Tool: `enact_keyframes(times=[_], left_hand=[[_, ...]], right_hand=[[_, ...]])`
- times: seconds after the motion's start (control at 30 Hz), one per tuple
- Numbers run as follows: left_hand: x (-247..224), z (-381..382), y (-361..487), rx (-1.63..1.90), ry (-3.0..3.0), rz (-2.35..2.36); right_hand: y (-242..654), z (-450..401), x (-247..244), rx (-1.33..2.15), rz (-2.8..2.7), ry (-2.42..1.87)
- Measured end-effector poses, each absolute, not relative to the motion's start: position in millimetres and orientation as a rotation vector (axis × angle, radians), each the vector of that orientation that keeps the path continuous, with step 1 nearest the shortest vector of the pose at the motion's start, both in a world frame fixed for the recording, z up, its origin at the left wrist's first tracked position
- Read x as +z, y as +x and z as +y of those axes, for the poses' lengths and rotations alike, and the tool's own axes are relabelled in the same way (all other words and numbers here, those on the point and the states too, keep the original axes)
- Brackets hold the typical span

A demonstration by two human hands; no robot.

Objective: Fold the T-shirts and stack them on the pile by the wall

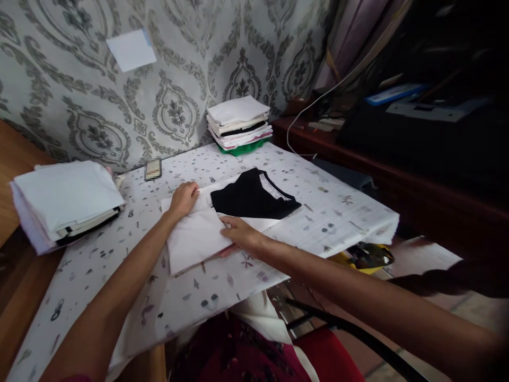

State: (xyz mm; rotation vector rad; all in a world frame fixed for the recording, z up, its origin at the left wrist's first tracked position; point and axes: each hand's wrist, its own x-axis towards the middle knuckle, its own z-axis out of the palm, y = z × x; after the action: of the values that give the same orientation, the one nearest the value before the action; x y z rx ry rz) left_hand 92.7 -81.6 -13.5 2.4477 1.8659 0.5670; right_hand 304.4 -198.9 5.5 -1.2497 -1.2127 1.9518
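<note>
A black-and-white T-shirt point(254, 199) lies partly folded on the table, its black neck end pointing right and its white lower part point(194, 239) doubled over toward the left. My left hand point(185, 198) is closed on the far edge of the white fold, fingers bent over it and partly hidden. At the near edge, my right hand point(242, 234) pinches the same fold, thumb on top and fingers below the cloth.
The table wears a white patterned cover point(318, 217). A stack of folded clothes point(238, 124) stands at the back by the wall, another pile point(67, 201) at the left. A small card-like object point(153, 169) is near the wall. A dark red cabinet point(382, 175) and cable stand right.
</note>
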Motion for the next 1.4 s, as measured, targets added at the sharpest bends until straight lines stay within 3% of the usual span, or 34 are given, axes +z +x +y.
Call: enact_keyframes(times=[0.23, 0.5, 0.63, 0.73, 0.9, 1.2, 1.3, 1.4], left_hand=[[-0.2, -99.7, 90.8, 0.468, 2.754, 1.481], [12.5, -112.4, 94.7, 0.128, 2.740, 1.259], [20.2, -113.3, 98.9, 0.282, 2.674, 1.320], [18.4, -114.4, 102.2, 0.457, 2.621, 1.399], [5.0, -116.7, 104.0, 0.426, 2.507, 1.457], [-12.8, -164.9, 98.5, 0.775, 2.408, 1.552], [-28.0, -184.3, 105.9, 0.732, 2.452, 1.575], [-32.7, -188.6, 101.2, 0.685, 2.467, 1.536]], right_hand=[[301.5, -188.1, 6.2, 1.880, -1.376, -1.316], [293.8, -166.8, 20.1, 1.041, -2.104, -1.581], [293.1, -167.0, 19.1, 0.996, -2.155, -1.519], [294.2, -166.6, 18.0, 1.184, -2.062, -1.496], [296.0, -165.0, 21.2, 1.394, -1.940, -1.498], [292.5, -172.6, 25.9, 0.584, -2.243, -1.463], [275.9, -173.2, 19.4, 0.519, -2.344, -1.196], [263.1, -169.5, 12.0, 0.579, -2.417, -1.188]])
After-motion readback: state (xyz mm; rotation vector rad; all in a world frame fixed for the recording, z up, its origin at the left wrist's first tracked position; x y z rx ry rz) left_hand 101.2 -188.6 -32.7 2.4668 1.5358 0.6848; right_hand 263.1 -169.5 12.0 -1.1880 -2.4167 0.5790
